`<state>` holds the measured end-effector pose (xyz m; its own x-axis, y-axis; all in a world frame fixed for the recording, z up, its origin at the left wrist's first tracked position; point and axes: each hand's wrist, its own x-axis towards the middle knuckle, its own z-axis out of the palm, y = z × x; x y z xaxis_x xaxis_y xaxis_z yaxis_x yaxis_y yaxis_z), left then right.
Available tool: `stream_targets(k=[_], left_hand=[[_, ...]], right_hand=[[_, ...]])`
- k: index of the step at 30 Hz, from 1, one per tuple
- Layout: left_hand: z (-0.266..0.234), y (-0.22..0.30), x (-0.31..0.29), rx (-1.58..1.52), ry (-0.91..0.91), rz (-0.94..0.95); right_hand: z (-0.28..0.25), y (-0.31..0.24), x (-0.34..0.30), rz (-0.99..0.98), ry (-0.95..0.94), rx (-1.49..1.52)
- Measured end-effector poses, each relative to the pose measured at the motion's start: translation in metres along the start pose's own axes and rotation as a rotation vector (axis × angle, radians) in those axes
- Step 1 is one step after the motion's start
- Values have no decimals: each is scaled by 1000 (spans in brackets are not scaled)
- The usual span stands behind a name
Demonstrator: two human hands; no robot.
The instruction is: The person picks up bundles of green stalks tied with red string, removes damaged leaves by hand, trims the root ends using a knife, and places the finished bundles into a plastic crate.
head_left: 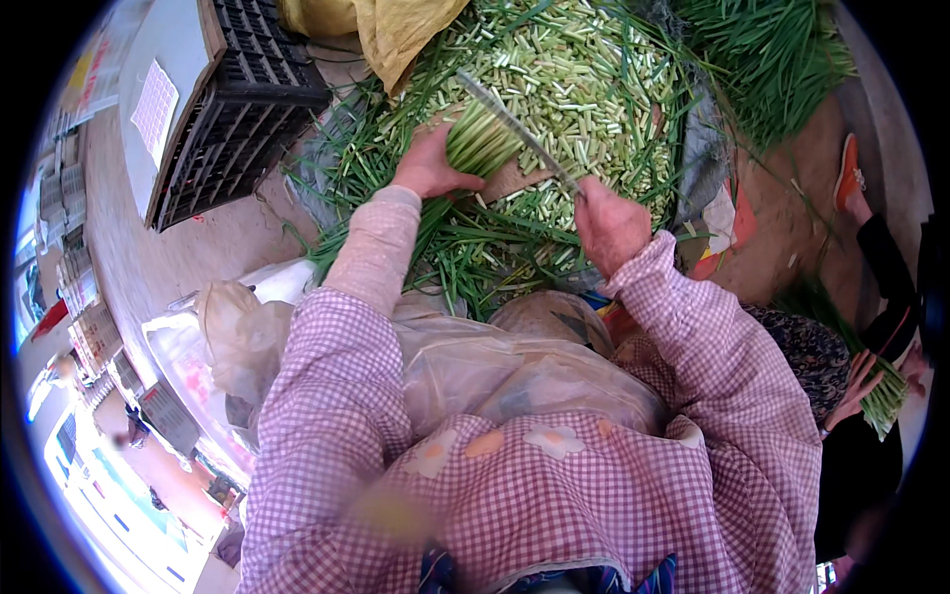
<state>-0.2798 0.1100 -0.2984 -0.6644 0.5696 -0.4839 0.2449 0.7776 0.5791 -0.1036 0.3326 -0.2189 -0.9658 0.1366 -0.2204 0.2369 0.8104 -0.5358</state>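
My left hand [435, 166] is wrapped round a bunch of slim green stalks [479, 145], their pale cut ends pointing up and right. In my closed right hand [611, 226] is the handle of a long knife [517, 127]. Its narrow blade slants up to the left, across or just above the ends of the bunch; whether it touches them I cannot tell. Under the bunch, part of a brown board [515, 182] shows. A big heap of short cut stalk pieces [594, 84] spreads beyond the knife. Long green leaves [495, 259] lie loose below my hands.
A black plastic crate [242, 114] stands at the upper left, near a yellow sack [411, 35]. More long greens [767, 64] are piled at the upper right. On the right, another person's hand [853, 393] holds a bunch of greens [886, 406]; an orange shoe [848, 173] is farther up.
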Motion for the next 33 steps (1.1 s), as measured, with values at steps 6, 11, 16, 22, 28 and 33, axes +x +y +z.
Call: stream_targets(k=[6,11,16,22,28,33], left_hand=[[22,36,-5,86,295,-53],[19,39,1,146,83,-251],[23,40,3,183,98,-294],[25,36,9,211,66,-326],[25,40,5,189,121,-268],[30,43,-3,293,137,-209]], right_hand=[[18,-8,-1,-30,-38,-57],[23,-7,9,21,-94,-8],[9,-13,22,109,-228,-39],[13,-14,13,101,-130,-2],[24,-9,16,92,-184,-49],[20,-1,19,123,-277,-95]])
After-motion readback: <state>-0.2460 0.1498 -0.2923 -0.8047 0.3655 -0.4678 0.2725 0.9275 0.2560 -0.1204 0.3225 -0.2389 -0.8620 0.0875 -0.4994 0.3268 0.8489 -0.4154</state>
